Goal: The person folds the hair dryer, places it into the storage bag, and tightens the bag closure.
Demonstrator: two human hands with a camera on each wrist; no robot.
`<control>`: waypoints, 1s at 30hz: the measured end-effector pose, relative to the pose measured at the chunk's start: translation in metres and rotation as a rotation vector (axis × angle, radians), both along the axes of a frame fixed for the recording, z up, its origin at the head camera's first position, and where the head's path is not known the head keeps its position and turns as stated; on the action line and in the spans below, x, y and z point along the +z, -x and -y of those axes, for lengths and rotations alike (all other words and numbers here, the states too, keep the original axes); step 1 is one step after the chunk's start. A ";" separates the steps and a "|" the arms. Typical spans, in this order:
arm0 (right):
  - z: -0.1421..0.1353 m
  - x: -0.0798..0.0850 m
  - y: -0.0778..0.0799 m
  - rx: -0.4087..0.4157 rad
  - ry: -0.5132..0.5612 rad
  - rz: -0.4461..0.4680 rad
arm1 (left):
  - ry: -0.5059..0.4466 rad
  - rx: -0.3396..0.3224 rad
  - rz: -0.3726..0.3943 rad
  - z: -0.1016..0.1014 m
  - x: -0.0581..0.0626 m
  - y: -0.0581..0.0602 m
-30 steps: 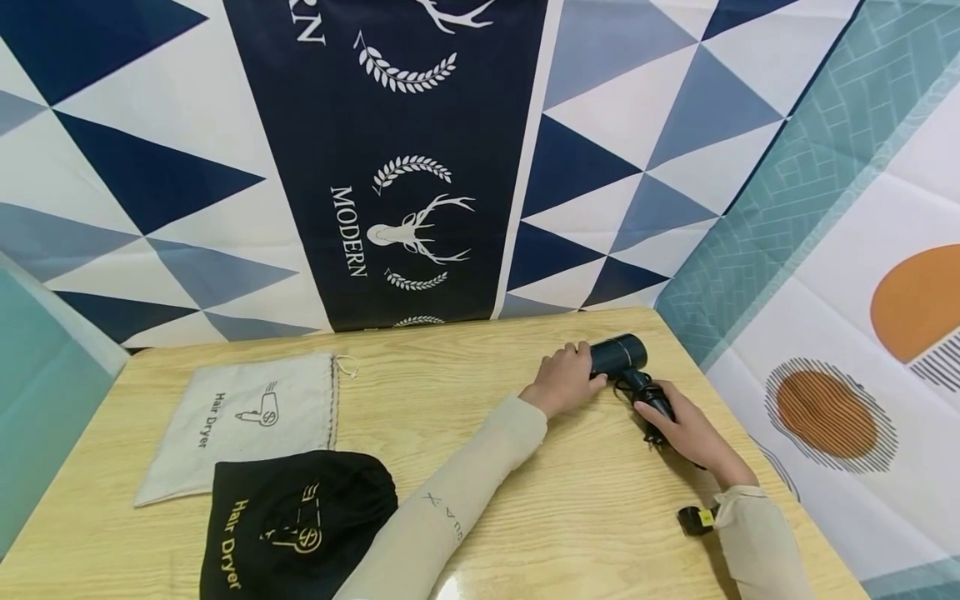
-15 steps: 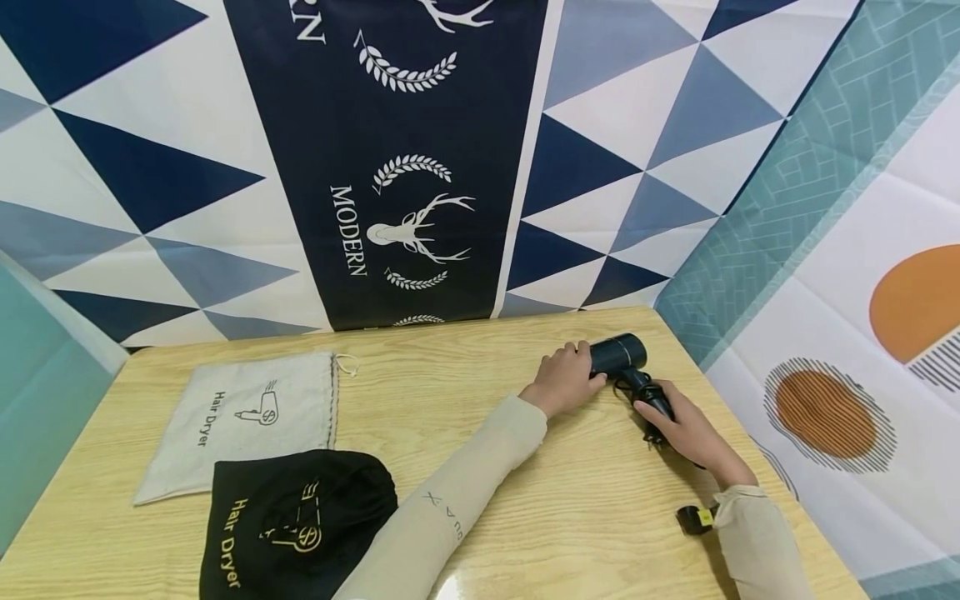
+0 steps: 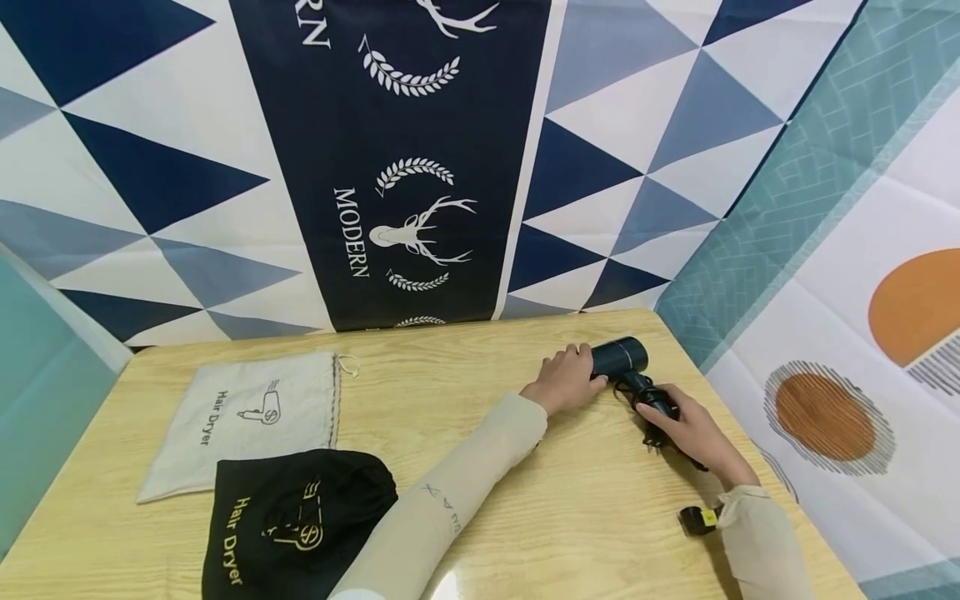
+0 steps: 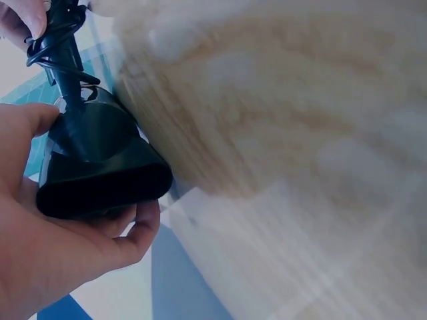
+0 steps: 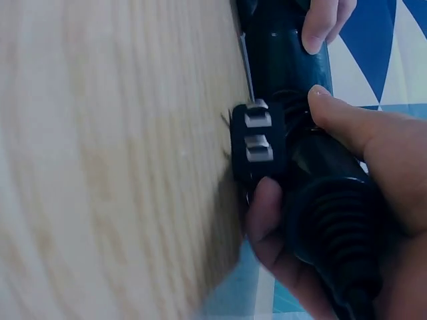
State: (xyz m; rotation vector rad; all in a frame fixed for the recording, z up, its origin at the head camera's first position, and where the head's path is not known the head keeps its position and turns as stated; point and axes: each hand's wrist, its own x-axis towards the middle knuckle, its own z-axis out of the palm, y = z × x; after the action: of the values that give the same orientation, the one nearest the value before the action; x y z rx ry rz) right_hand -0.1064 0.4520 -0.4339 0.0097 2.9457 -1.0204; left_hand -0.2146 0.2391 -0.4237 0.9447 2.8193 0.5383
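Observation:
A dark hair dryer (image 3: 619, 357) is at the right rear of the wooden table. My left hand (image 3: 566, 382) holds its barrel by the nozzle end, thumb and fingers on opposite sides in the left wrist view, where the flat wide nozzle (image 4: 107, 189) faces the camera. My right hand (image 3: 696, 435) grips the handle, around which the black cord (image 4: 60, 47) is wound. In the right wrist view the two-pronged plug (image 5: 257, 143) sticks out beside the handle, between the thumb and the fingers. Whether the dryer touches the table is hard to tell.
A grey drawstring bag (image 3: 247, 417) printed "Hair Dryer" lies flat at the table's left. A black drawstring bag (image 3: 300, 517) with gold print overlaps its front edge. Beside my right sleeve is a small black object (image 3: 697, 521) with a yellow label. Patterned walls border the table (image 3: 450, 367).

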 end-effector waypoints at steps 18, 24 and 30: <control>0.022 0.040 -0.004 -0.003 0.035 -0.190 | -0.308 -0.061 0.213 0.038 0.052 0.011; 0.049 0.055 0.000 0.048 0.067 -0.211 | -0.461 -0.045 0.435 0.079 0.074 0.017; 0.080 0.072 0.007 0.115 0.059 -0.222 | -0.553 -0.037 0.601 0.121 0.092 0.018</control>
State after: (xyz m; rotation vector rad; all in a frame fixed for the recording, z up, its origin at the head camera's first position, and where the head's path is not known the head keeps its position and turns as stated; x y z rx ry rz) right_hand -0.1135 0.3718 -0.3618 -0.2884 3.0640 -1.1615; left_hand -0.2326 0.1178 -0.3316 0.7286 2.1384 1.3737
